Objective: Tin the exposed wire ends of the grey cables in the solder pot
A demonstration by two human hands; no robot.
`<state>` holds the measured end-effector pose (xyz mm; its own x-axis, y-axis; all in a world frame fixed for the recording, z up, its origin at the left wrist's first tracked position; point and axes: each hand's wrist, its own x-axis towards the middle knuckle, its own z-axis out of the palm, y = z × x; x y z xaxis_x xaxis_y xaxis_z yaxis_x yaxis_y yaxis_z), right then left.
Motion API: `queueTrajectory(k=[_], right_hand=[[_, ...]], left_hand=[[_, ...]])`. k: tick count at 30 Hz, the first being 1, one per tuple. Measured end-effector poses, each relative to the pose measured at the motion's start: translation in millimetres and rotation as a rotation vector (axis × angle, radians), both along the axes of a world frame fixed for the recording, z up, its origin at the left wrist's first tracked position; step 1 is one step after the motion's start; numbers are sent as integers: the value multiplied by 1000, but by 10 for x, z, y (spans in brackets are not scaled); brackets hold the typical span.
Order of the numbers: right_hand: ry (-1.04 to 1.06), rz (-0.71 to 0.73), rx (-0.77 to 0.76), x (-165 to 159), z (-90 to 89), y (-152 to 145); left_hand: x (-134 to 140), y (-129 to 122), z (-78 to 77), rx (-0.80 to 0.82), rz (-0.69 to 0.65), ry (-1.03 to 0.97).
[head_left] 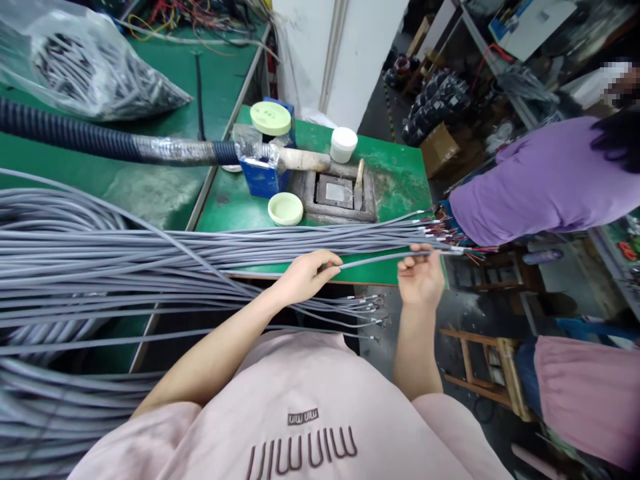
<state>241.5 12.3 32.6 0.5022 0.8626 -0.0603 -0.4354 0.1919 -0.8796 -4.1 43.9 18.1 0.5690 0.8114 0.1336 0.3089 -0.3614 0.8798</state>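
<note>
A single grey cable [373,261] runs between my two hands, above the near edge of the green table. My left hand [315,270] pinches it with thumb and fingers. Further along, close to its stripped end, my right hand [421,270] grips the same cable between thumb and fingertips. Thin coloured wires fan out past the right hand. Behind the hands lies a bundle of similar grey cables [290,237], their stripped wire ends [440,230] pointing right. Several more cable ends [370,303] hang over the table's front edge, below my left hand.
A small square solder pot [337,192] with a brush [359,180] sits on the table [400,160]. Near it are a ribbed hose [175,150], a blue box [260,177], a white jar [343,145] and a pale green lid [285,209]. Two people are at the right.
</note>
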Motion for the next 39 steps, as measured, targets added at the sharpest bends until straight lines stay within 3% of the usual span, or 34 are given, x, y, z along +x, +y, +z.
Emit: queueTrajectory(k=[2,4,5,9,12,16,22,28,33,36,39], right_hand=[[-193,-145,132,19,138,-87],[-444,-123,158,-50,225,-240],[-572,-28,112,-109,243,-324],[-976,588,-163,-403,159,-572],[-1080,807,-185,-574,22,-637],[-1107,902,-177,-636,-80,-656],[-1075,856,-120,-627,-63,-613],[-1089,783,-89,-659,-121,-587],[-1085,796,-96,-677,-140,-572],[-946,783,-109,-706,-143,-527],[-663,783,-119,-762,-165,-440]], left_hand=[[11,-29,-75,1,-19,-19],[29,-86,-138,-49,-7,-76],[38,-123,-156,-103,10,-129],[70,-272,-135,-446,61,-433],[76,-329,-92,-628,114,-597],[58,-349,-87,-685,187,-650],[84,-398,-81,-795,63,-715],[71,-335,-40,-747,333,-831],[25,-282,-15,-694,438,-839],[20,-302,-8,-618,469,-810],[36,-353,-23,-516,418,-743]])
